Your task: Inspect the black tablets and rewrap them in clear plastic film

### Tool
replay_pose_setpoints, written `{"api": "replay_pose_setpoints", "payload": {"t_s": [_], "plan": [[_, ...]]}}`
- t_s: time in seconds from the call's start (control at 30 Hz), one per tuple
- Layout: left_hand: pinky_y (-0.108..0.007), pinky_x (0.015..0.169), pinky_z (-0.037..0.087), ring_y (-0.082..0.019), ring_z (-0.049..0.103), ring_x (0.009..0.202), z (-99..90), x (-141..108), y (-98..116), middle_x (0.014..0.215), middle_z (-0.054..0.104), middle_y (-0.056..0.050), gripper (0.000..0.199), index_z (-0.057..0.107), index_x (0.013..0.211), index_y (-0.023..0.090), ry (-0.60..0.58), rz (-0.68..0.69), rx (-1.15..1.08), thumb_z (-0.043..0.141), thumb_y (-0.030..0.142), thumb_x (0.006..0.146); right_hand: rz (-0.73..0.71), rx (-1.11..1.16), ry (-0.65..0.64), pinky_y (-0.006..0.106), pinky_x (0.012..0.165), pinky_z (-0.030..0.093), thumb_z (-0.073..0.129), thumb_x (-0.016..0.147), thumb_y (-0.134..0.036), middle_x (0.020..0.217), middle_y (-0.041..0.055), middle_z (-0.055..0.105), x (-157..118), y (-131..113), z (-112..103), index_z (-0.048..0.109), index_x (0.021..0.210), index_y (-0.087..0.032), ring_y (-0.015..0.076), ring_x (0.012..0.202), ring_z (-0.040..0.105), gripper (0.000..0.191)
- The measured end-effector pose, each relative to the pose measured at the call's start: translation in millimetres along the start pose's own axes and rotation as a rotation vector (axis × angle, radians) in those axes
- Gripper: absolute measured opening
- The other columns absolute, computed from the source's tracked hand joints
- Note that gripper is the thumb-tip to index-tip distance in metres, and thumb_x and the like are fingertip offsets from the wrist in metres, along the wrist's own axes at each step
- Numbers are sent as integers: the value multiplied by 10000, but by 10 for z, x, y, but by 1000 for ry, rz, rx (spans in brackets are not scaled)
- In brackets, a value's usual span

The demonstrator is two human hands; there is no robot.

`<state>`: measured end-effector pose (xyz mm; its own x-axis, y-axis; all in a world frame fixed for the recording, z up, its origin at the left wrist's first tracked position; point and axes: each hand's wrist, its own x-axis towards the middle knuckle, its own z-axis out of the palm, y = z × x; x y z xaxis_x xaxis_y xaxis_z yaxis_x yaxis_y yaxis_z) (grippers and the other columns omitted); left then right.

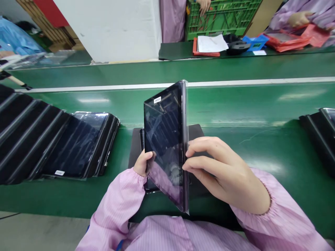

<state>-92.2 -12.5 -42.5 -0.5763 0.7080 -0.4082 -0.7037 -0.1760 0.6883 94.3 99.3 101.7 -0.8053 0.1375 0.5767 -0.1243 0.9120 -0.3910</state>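
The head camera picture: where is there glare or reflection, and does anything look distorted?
Head view: the tablet's glossy screen mirrors dark slanted shapes, with a pinkish reflection low down; head view: pale glare patches show on the green work surface; head view: things near the upper left corner lean and look stretched, perhaps from a wide lens.

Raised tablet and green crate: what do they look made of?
Tablet: glossy front, probably glass or covering film, since it mirrors the surroundings; grey edge could be metal or plastic. Crate: likely moulded plastic, given its uniform green lattice wall; finish hard to judge.
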Motion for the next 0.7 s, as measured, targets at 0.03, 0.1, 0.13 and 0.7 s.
{"api": "replay_pose_setpoints", "payload": {"t_s": [0.03,0.1,0.13,0.7], "plan": [[-192,454,492,-94,536,445,0,-2,2,452,533,45,473,389,431,205,-1,-3,-3,861,228,392,-4,-5,-2,333,861,525,553,960,-59,957,86,634,-1,-1,-1,654,892,-133,203,1004,607,143],[-191,426,472,-82,493,411,0,-9,6,428,493,62,465,400,436,206,-8,-19,-13,863,215,397,-14,-10,-7,338,890,530,540,965,-56,957,86,634,-3,0,-1,647,894,-141,212,1049,613,154],[-193,410,460,-80,476,396,0,-14,8,418,471,68,461,404,441,209,-11,-30,-17,863,211,399,-18,-10,-11,339,902,532,533,969,-59,957,87,634,-3,3,-2,645,894,-144,215,1067,613,158],[-196,441,498,-110,574,453,4,-19,2,491,578,48,385,509,531,194,25,-14,7,866,204,387,-44,-45,-50,392,942,524,530,987,-94,925,82,629,-8,46,-39,645,882,-136,222,1053,617,161]]}}
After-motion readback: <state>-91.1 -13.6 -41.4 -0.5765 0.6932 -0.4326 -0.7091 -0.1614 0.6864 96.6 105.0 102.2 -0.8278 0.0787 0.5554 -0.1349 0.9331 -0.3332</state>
